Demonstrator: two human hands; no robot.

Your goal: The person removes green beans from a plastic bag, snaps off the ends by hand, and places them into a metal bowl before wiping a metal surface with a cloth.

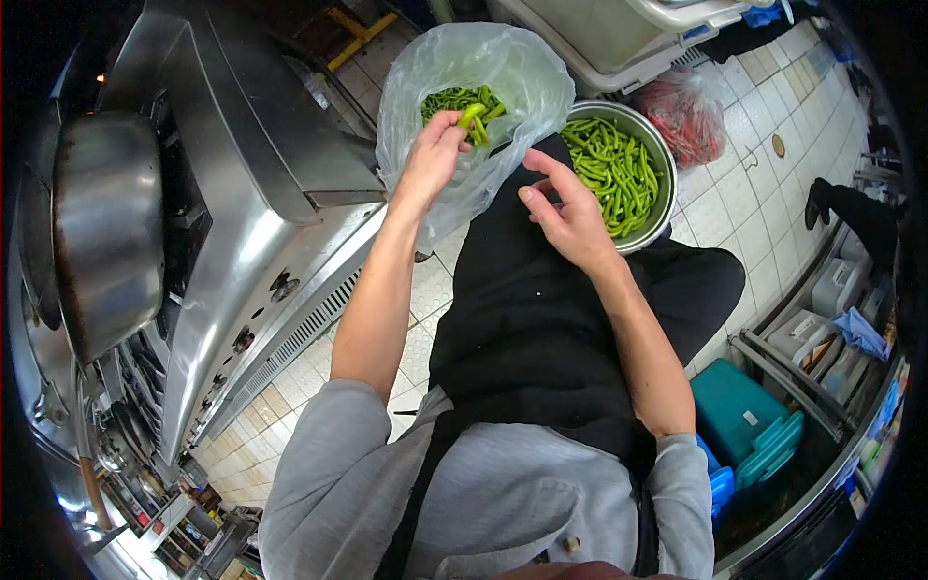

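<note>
My left hand (432,162) is closed on green chili peppers (472,116), held over the mouth of a clear plastic bag (406,92). Down inside the bag lie more green chilies (447,101). My right hand (568,208) is above my black apron, thumb and index finger apart, with nothing visible between them. Just beyond it, a round metal bowl (667,179) holds many green chilies (611,174). The bowl stands by my knee, to the right of the bag.
A steel stove (261,222) with a large pot (108,232) runs along the left. Behind the bowl sits a bag of red chilies (681,116) on the tiled floor (764,174). Pale plastic bins (599,39) stand at the back. A teal container (739,411) is at lower right.
</note>
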